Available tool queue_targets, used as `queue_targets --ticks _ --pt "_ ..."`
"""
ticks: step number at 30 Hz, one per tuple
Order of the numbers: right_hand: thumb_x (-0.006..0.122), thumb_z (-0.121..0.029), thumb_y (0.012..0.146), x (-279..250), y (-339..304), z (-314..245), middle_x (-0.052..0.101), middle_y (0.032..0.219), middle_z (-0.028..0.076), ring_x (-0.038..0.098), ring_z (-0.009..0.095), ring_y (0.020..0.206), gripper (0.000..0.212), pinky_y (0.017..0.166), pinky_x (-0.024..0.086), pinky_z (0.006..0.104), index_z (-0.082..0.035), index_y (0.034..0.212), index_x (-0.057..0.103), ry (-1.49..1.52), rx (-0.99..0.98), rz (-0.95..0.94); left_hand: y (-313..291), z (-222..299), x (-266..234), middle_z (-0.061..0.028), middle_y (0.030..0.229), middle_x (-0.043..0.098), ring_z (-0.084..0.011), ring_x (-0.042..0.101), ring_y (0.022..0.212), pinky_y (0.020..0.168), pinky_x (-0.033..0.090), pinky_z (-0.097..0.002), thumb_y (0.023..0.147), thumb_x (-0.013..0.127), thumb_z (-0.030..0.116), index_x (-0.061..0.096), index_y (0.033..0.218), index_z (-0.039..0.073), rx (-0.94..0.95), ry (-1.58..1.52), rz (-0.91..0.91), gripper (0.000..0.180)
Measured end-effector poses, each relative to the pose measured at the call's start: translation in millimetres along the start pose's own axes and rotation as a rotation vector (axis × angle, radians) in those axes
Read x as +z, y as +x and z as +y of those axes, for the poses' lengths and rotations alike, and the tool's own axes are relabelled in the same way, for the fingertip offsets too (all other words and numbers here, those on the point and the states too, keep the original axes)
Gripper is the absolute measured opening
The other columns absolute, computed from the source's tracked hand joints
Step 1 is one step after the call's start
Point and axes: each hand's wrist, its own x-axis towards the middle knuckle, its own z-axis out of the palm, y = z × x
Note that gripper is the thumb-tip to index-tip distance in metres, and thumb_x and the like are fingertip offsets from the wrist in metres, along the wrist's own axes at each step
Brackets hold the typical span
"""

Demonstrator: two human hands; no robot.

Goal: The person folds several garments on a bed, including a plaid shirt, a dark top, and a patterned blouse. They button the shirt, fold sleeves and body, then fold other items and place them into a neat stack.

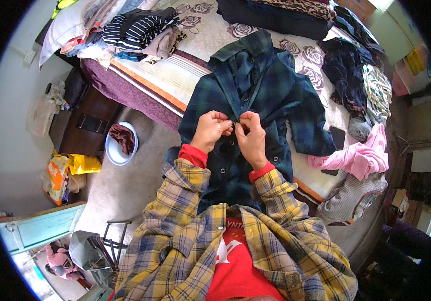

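Observation:
A dark green and navy plaid shirt (270,108) lies on the bed with its collar at the far end and its lower part hanging over the near edge. At the front opening, my left hand (211,131) and my right hand (251,139) meet, each pinching an edge of the shirt between thumb and fingers. The spot between the fingertips is mostly hidden; a small dark button seems to be there. Below my hands, a few pale round fasteners show on the shirt's front. The shirt's right-side sleeve stretches across the bed.
Folded dark clothes (275,20) lie at the bed's far side, a striped garment (138,30) at the left. Dark trousers (345,70), a pink garment (358,155) and a black phone (337,138) lie to the right. A white basin (133,155) holding brown cloth stands on the floor.

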Motion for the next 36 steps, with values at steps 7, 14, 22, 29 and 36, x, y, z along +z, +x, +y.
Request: queue_targets --ticks 7,14,22,29,36 --pt "0.065 0.003 0.081 -22.5 26.6 -15.0 0.064 0.079 0.012 0.064 0.025 0.068 0.026 0.059 0.049 0.0317 -0.003 0.104 0.057 -0.210 -0.210 -0.236 6.7 -9.9 -12.6 -0.0065 0.084 0.063 -0.0138 0.062 0.071 0.063 0.051 -0.0256 0.086 0.067 0.005 0.058 0.099 -0.002 -0.069 -0.084 -0.094 0.017" --pt "0.070 -0.016 0.075 -58.4 101.5 -0.3 0.051 0.130 0.016 0.044 0.033 0.125 0.060 0.105 0.031 0.0473 -0.007 0.130 0.049 -0.872 -0.464 0.042 -10.9 -41.5 6.7 -0.0151 0.100 0.058 -0.0287 0.059 0.094 0.083 0.047 -0.0398 0.081 0.074 0.023 0.055 0.106 -0.002 0.670 0.699 0.270 0.040" --pt "0.060 -0.011 0.082 -103.3 102.0 48.4 0.061 0.090 0.018 0.057 0.036 0.088 0.020 0.080 0.043 0.0461 -0.002 0.100 0.059 -0.847 -0.343 0.054 -48.5 -54.9 -13.2 -0.0209 0.117 0.058 -0.0420 0.056 0.106 0.092 0.046 -0.0415 0.073 0.050 -0.004 0.047 0.133 0.011 0.556 0.794 0.139 0.062" --pt "0.059 -0.009 0.075 -140.3 -14.3 -25.9 0.048 0.060 0.023 0.054 0.040 0.057 0.017 0.053 0.041 0.0440 0.003 0.075 0.048 -0.595 0.011 -0.189 -130.3 -27.9 -71.2 -0.0199 0.115 0.062 -0.0372 0.059 0.107 0.094 0.046 -0.0382 0.069 0.048 -0.006 0.060 0.122 0.007 0.448 0.784 -0.264 0.056" --pt "0.065 -0.011 0.086 -131.6 -16.8 -54.7 0.059 0.063 0.014 0.058 0.015 0.056 0.013 0.054 0.045 0.0301 0.003 0.086 0.065 -0.508 -0.004 -0.175 -158.8 -46.3 -71.7 -0.0145 0.097 0.056 -0.0305 0.058 0.092 0.084 0.048 -0.0362 0.080 0.057 0.008 0.063 0.121 0.012 0.288 0.985 -0.315 0.042"
